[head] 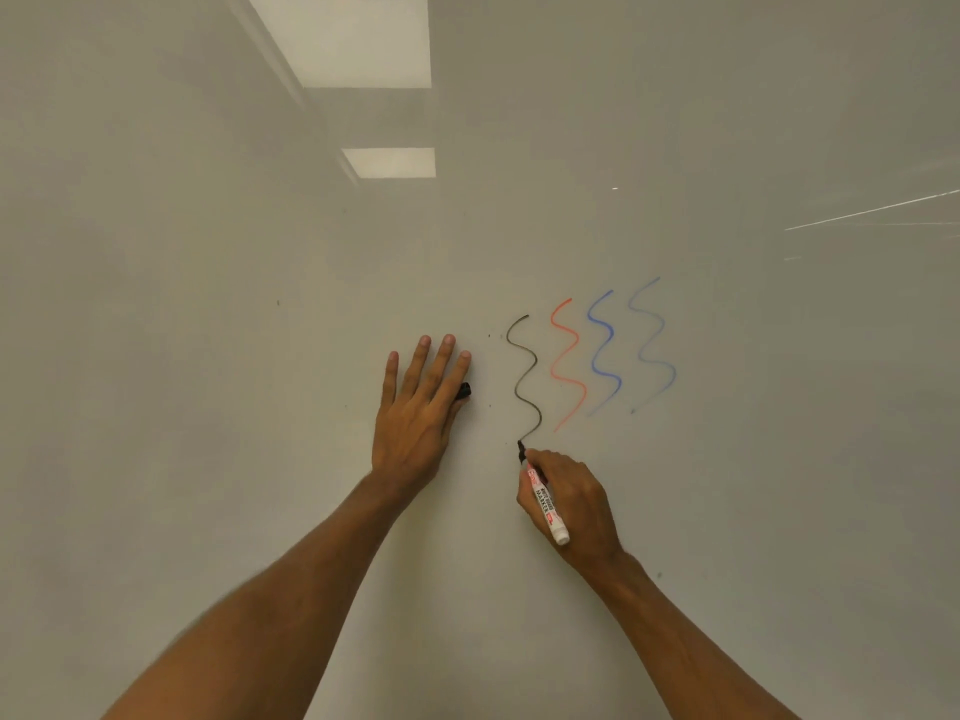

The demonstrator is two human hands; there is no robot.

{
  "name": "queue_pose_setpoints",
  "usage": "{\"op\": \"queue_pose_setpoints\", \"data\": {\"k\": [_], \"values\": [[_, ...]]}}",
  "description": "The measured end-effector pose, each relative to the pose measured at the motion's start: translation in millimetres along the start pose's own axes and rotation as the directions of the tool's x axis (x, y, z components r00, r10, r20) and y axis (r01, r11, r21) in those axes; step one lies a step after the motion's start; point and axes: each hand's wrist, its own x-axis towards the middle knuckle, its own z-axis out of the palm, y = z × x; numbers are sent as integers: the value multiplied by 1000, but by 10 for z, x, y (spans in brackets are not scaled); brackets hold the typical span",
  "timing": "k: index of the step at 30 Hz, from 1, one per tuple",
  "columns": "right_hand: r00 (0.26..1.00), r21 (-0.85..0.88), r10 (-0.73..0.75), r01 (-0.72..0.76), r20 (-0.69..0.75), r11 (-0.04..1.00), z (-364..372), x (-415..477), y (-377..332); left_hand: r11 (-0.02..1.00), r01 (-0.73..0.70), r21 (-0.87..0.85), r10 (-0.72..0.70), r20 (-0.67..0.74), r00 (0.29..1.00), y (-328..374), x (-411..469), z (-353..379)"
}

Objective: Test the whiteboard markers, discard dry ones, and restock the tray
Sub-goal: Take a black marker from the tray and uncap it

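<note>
Right hand: your right hand (571, 504) has its fingers curled round a whiteboard marker (546, 506), pinching the barrel near the writing end.
Marker: white barrel with red and black print, uncapped, slanting up and to the left; its black tip (521, 449) touches the whiteboard (208, 356) at the lower end of the black squiggle (525, 376).
Left hand: your left hand (415, 407) lies flat on the whiteboard, just left of the black squiggle, with its four fingers straight and slightly spread. The thumb is hidden under the hand.
Cap: a black cap (464, 391) peeks out from under the index-finger side of your left hand; you cannot tell whether the thumb pins it.
Test marks: four wavy lines stand side by side, apart from one another. From left to right they are the black squiggle, a red squiggle (566, 366), a blue squiggle (602, 356) and a paler blue squiggle (652, 345), each set a little higher than the last.
Whiteboard: it fills the whole view, and two bright ceiling-light reflections (363, 39) show on its upper part, well above your hands.
</note>
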Motion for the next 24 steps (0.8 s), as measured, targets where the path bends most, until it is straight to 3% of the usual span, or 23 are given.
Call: {"op": "queue_pose_setpoints", "data": {"k": [5, 10, 16, 20, 24], "values": [[997, -47, -61, 63, 42, 997, -71, -81, -29, 999, -37, -15, 38, 82, 996, 174, -602, 71], [943, -4, -218, 227, 253, 974, -50, -300, -51, 999, -36, -26, 40, 189, 981, 286, -1201, 91], [912, 182, -62, -14, 406, 983, -18, -615, -198, 1000, 6, 7, -8, 295, 956, 346, -1719, 33], [830, 210, -137, 25, 541, 977, 48, -862, -217, 999, 23, 25, -31, 360, 932, 330, -1961, 5], [757, 129, -49, -47, 651, 991, 83, -1109, -210, 999, 40, 26, -47, 408, 912, 298, -2127, -15]]}}
